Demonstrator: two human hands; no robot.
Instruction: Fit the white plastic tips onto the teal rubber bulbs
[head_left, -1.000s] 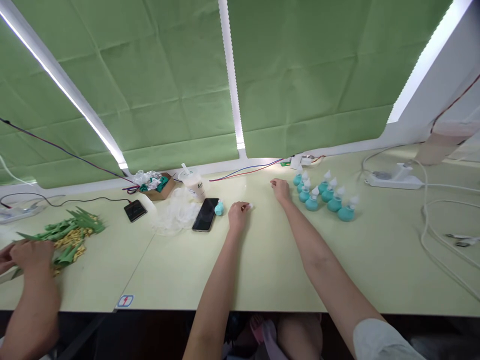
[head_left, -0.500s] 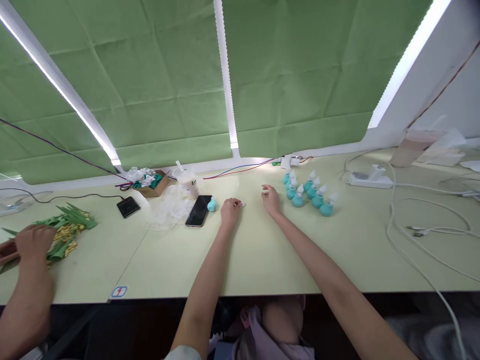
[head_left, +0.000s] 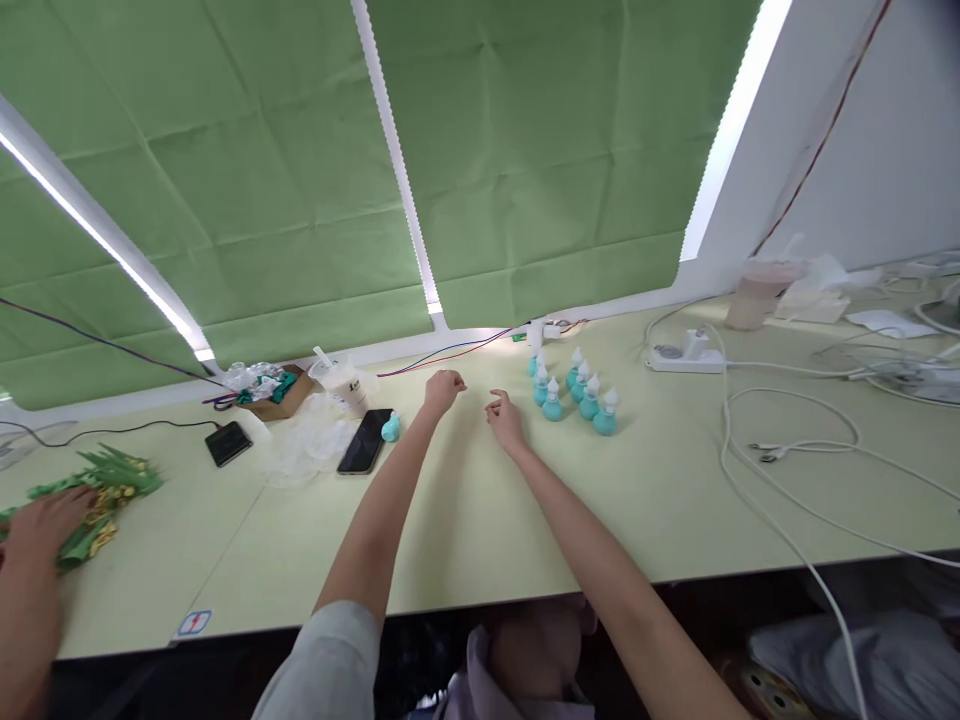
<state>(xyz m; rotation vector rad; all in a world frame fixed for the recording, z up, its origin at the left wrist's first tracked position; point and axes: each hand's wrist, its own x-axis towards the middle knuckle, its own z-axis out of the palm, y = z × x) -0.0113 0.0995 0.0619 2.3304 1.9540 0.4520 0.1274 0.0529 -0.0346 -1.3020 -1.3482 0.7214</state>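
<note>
My left hand (head_left: pixel 444 390) is above the table, fingers pinched together; whatever they hold, if anything, is too small or hidden to make out. To its right, my right hand (head_left: pixel 505 418) has its fingers loosely bent and apart, with nothing visible in them. The two hands are close but not touching. Just beyond my right hand stand several small round turquoise bottles (head_left: pixel 553 407) with white pointed tops, upright in two rows. A single turquoise bottle piece (head_left: pixel 391 428) lies left of my left forearm, against a black phone (head_left: pixel 363 446).
At the left are a drink cup (head_left: pixel 343 387), crumpled clear plastic (head_left: pixel 307 445), a cardboard box (head_left: pixel 279 398) and a black device (head_left: pixel 228 443). Another person's hand (head_left: pixel 46 520) rests on green-and-yellow bundles. A power strip (head_left: pixel 686 358) and white cables (head_left: pixel 806 447) lie at the right.
The view has turned right, so the scene shifts left. My left hand has lifted and moved farther over the table; the small white piece at its fingertips no longer shows. The hands are closer together.
</note>
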